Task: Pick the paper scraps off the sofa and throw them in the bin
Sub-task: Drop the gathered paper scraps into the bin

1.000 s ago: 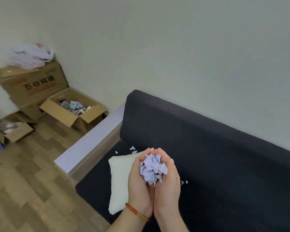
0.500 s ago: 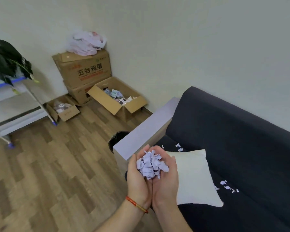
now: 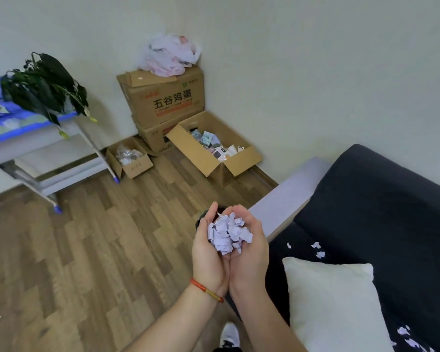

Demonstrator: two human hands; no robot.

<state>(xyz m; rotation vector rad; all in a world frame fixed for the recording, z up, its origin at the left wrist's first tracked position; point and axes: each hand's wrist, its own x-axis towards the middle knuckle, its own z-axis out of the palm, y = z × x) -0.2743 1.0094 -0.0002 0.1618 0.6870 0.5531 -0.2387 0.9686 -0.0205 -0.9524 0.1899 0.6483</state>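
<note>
**Both hands cupped full of scraps, bin just beyond the fingertips**

Wood-plank floor (image 3: 92,250) fills the left of the view, pale wall behind. Left hand (image 3: 210,255) and right hand (image 3: 250,252) are pressed together edge to edge, fingers curled up into one bowl, cradling a heap of paper scraps (image 3: 229,233). A red cord bracelet (image 3: 206,289) circles the left wrist. Just past the fingertips, a dark bin (image 3: 201,217) peeks out, mostly hidden by the hands. To the right of the hands sits the dark sofa (image 3: 379,212) with a white cushion (image 3: 333,303); loose scraps (image 3: 318,250) lie on the seat beyond the cushion, more at the bottom right corner. Far ahead of the hands, a stacked cardboard box (image 3: 163,97) reads "五谷鸡蛋" in dark print; the smaller lines under it are too fine to read. A plastic bag (image 3: 170,55) sits on top. An open box (image 3: 214,151) lies in front, contents jumbled. Ahead and left, a small box (image 3: 131,158), a drooping plant (image 3: 43,87).
</note>
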